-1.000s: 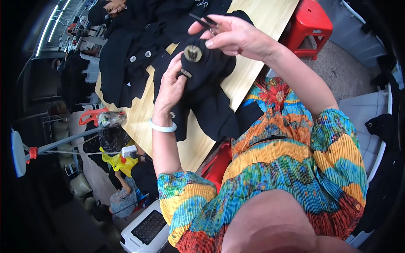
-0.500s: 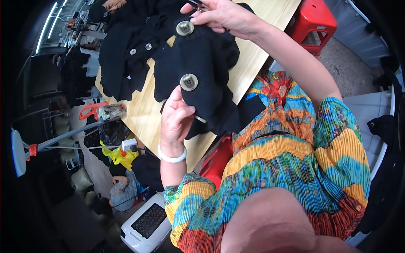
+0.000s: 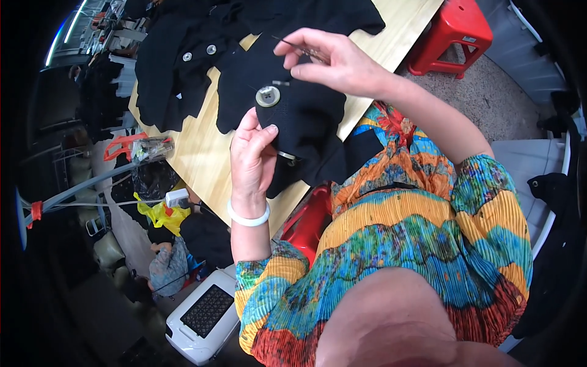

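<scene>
My left hand [image 3: 252, 150], a white bangle at its wrist, pinches the edge of a black garment [image 3: 315, 125] and lifts it off the table. Just beyond those fingertips is a large greyish button [image 3: 268, 96] with a pale rim. Below the thumb a second button [image 3: 286, 156] shows edge-on. My right hand [image 3: 333, 61] is closed round a thin, dark, pointed metal tool [image 3: 306, 50], its tip toward the far left above the cloth. Its exact kind is unclear. More black cloth with two small shiny round buttons [image 3: 211, 49] lies to the left.
The pale wooden table [image 3: 202, 144] runs diagonally. A red plastic stool [image 3: 455, 40] stands at the far right, another red seat [image 3: 309, 223] beside me. Left are a lamp arm [image 3: 98, 186], a yellow bag [image 3: 162, 214], a white ventilated box [image 3: 205, 315] and another person [image 3: 168, 266].
My right hand has moved nearer and shows more of the pointed tool. The garment has shifted in my left hand; the lower button has turned from face-up to edge-on.
</scene>
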`<action>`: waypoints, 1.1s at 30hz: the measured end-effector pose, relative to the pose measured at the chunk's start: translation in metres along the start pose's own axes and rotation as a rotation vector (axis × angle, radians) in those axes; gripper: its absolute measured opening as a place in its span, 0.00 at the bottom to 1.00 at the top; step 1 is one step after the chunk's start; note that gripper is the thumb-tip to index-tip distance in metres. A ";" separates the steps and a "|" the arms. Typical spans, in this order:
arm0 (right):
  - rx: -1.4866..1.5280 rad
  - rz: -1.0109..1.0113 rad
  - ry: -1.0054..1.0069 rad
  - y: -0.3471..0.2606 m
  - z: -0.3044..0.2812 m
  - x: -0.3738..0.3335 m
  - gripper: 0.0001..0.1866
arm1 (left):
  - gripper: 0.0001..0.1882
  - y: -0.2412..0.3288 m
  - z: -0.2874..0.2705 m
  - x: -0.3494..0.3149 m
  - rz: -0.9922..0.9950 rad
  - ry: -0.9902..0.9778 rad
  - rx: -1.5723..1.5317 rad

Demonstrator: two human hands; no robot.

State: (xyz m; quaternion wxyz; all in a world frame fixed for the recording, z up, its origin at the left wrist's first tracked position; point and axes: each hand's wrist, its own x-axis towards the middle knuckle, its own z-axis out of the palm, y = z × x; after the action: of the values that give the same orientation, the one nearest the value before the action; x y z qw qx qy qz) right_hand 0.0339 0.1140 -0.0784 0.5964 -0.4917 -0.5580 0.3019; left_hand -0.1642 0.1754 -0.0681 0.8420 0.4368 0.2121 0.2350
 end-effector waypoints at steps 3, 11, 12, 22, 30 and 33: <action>-0.134 -0.110 0.002 -0.018 0.009 -0.016 0.16 | 0.19 0.001 0.005 -0.001 0.018 0.010 0.009; 0.141 -0.046 -0.058 0.000 0.019 -0.013 0.27 | 0.19 -0.003 0.004 -0.001 0.034 -0.023 0.045; 0.251 -0.029 -0.118 0.005 0.018 -0.011 0.27 | 0.19 -0.004 0.005 -0.003 0.040 -0.013 0.050; 0.030 0.090 -0.124 -0.004 0.021 0.013 0.17 | 0.16 -0.006 0.000 0.000 0.058 0.044 0.164; -0.317 -0.178 0.012 0.011 0.031 0.017 0.11 | 0.21 -0.009 -0.003 0.014 0.139 0.191 0.288; -0.306 -0.146 0.014 0.011 0.037 0.016 0.11 | 0.21 -0.008 -0.005 0.017 0.186 0.181 0.364</action>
State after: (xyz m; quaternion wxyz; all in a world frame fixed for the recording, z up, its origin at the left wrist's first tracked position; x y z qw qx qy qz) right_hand 0.0037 0.1414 -0.0864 0.5389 -0.5370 -0.6275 0.1656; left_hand -0.1516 0.1844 -0.0798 0.7015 0.5764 0.2846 0.3076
